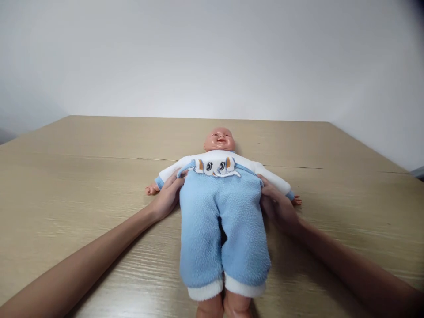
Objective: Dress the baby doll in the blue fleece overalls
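Observation:
A baby doll [219, 139] lies on its back on a wooden table [82, 176], head away from me. It wears a white fleece top and light blue fleece overalls [220, 212] with white cuffs. My left hand [167, 196] reaches along the doll's left side as I see it, fingers closed on the overalls' upper edge near the strap. On the other side my right hand [276, 203] grips the fabric at the overalls' top corner. Both forearms stretch across the table from the near corners.
A plain white wall stands behind the table's far edge. A seam runs across the tabletop behind the doll's shoulders. The doll's bare feet [223, 307] reach the bottom edge of the view.

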`<action>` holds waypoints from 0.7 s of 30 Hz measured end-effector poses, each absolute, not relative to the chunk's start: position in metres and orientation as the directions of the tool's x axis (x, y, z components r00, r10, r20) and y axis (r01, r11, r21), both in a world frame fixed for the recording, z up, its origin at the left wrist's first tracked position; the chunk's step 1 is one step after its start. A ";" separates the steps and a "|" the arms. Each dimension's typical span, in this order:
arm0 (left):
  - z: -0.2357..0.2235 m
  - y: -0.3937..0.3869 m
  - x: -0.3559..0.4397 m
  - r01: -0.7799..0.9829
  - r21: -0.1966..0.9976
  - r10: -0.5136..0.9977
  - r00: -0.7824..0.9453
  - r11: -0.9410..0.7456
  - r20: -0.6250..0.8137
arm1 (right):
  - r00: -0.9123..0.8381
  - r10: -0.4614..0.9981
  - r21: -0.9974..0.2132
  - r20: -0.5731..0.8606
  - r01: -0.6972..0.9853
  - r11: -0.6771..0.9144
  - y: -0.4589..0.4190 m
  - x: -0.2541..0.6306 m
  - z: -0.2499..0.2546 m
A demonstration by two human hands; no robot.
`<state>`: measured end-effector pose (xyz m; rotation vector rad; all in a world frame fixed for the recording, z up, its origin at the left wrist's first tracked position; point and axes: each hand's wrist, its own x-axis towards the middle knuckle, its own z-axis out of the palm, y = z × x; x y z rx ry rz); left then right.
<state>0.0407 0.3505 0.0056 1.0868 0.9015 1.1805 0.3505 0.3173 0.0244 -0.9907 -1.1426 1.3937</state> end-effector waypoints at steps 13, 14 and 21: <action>0.026 0.358 0.026 0.291 0.926 0.944 0.293 -0.242 0.154 | -0.207 0.976 -0.968 0.068 0.225 0.115 0.336 0.366 0.022; 0.025 0.357 0.020 0.347 0.901 0.934 0.328 -0.262 0.145 | -0.242 0.967 -0.938 0.079 0.312 0.154 0.335 0.371 0.019; 0.015 0.350 0.018 0.184 0.977 0.944 0.328 -0.110 0.044 | -0.155 0.988 -0.990 0.019 0.133 0.040 0.320 0.360 0.017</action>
